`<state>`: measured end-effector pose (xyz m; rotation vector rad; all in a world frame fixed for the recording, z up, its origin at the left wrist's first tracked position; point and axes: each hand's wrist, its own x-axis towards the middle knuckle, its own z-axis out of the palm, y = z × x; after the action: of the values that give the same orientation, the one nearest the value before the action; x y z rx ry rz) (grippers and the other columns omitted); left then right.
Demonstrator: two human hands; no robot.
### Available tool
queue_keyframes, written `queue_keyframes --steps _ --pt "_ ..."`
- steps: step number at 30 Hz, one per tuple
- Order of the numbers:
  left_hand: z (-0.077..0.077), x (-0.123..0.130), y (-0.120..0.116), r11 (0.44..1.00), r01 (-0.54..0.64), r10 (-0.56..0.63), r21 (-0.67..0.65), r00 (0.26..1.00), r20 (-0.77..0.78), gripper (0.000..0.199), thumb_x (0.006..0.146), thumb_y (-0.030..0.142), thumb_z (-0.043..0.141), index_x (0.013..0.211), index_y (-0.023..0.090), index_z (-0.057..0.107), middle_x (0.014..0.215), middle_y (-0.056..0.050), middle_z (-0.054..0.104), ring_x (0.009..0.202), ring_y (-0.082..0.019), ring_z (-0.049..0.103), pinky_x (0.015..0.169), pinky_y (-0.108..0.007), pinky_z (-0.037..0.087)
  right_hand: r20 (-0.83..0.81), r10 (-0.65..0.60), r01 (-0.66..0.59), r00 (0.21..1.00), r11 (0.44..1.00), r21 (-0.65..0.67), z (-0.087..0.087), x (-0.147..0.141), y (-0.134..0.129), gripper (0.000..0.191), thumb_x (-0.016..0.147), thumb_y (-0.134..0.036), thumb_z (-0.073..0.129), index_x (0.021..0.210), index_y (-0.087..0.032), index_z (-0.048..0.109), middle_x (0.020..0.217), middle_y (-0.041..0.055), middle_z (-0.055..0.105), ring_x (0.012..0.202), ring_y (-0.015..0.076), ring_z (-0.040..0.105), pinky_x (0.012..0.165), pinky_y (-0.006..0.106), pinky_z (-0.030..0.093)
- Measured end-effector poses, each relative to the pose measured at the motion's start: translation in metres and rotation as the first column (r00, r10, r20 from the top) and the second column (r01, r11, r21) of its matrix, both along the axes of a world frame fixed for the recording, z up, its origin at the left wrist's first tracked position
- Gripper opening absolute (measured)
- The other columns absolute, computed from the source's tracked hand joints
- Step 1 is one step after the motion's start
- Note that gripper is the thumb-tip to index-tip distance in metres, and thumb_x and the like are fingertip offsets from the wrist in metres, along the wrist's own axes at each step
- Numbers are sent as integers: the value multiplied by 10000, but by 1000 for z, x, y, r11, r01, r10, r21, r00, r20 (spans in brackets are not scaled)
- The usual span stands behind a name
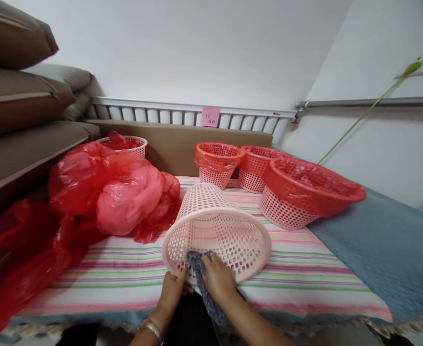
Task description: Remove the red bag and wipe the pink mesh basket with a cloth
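- The left hand is closed on the lower rim of the pink basket; the thumb is set against the rim, and the fingers are curled beneath it.
- The right hand is closed on the grey cloth, which is bunched between the fingers and hangs down below the hand.
- The right hand is placed just beside the left, at the mouth of the pink basket, with the upper end of the grey cloth held inside the lower rim.
- The pink basket is positioned directly ahead of both hands, tipped on its side; its mouth is turned toward the hands and its narrower base is directed away.
- A bracelet is worn at the wrist of the left hand.
- The striped cloth is spread beneath the pink basket; to the right of the right hand, a blue cover is exposed.
- Red plastic bags are heaped to the left of the left hand and beyond it.
- A white basket is partly hidden behind this heap, with red plastic visible in its opening.
- Three lined baskets are stood upright beyond the right hand and to its right; red plastic is folded over their rims.
- Cushions are stacked far to the left of the left hand.
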<state>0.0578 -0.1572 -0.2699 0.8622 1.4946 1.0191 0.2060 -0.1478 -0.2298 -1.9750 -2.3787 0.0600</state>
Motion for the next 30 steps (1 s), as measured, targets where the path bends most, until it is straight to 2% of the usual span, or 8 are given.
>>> queue_keyframes --steps 4,10,14,18,21,24,27,30 --pt "0 -2 0 1000 8 -8 -13 1000 9 567 614 653 631 777 110 654 404 -59 636 430 -227 641 453 -286 451 -24 -34 35 999 998 48 0 -7 39 337 825 -164 461 1146 -224 543 1040 98 577 882 210 602 696 281 428" --pt "2 -2 -1 999 28 -26 -44 998 49 461 667 587 630 719 130 632 435 -62 657 483 -222 671 466 -263 451 -72 -155 158 985 986 46 1 -18 112 363 893 -184 347 1200 -221 538 1007 115 596 857 234 614 703 321 436" --pt "4 -2 -2 997 37 -32 -64 997 67 427 679 568 636 647 142 614 452 -69 667 490 -214 672 481 -261 462 -101 -169 174 980 984 44 0 -22 154 445 928 -184 271 1347 -203 420 1147 149 574 1011 250 577 810 342 423" --pt "3 -2 -2 997 29 -24 -67 997 73 420 683 562 640 670 143 618 441 -55 659 479 -207 666 468 -254 457 -128 -164 171 978 984 45 -1 -23 177 448 959 -232 232 1371 -190 402 1257 144 538 1133 266 513 905 349 386" --pt "-1 -1 0 998 21 -17 -56 997 70 420 691 559 636 696 140 624 428 -41 646 463 -200 658 458 -250 452 -126 -164 170 978 985 34 1 -23 177 443 959 -227 236 1367 -196 407 1226 138 557 1103 262 531 888 348 395" --pt "-4 -2 1 998 25 -21 -49 997 75 428 686 572 636 678 145 613 419 -43 640 455 -201 654 456 -254 452 -109 -172 176 979 984 25 6 -26 161 427 937 -193 285 1337 -198 436 1154 145 576 1011 251 578 817 340 422" --pt "-4 -2 1 999 27 -23 -44 997 74 454 674 598 629 696 145 613 417 -47 640 447 -204 651 447 -255 444 -90 -164 167 982 986 17 9 -28 129 377 903 -186 358 1244 -211 517 1052 125 592 912 238 606 746 323 432" --pt "-3 -4 0 999 37 -35 -30 996 81 483 656 620 628 707 139 612 437 -58 651 473 -213 663 460 -259 450 -80 -76 80 994 996 44 6 -25 84 346 864 -185 421 1182 -223 552 1028 101 591 907 227 599 735 300 428"
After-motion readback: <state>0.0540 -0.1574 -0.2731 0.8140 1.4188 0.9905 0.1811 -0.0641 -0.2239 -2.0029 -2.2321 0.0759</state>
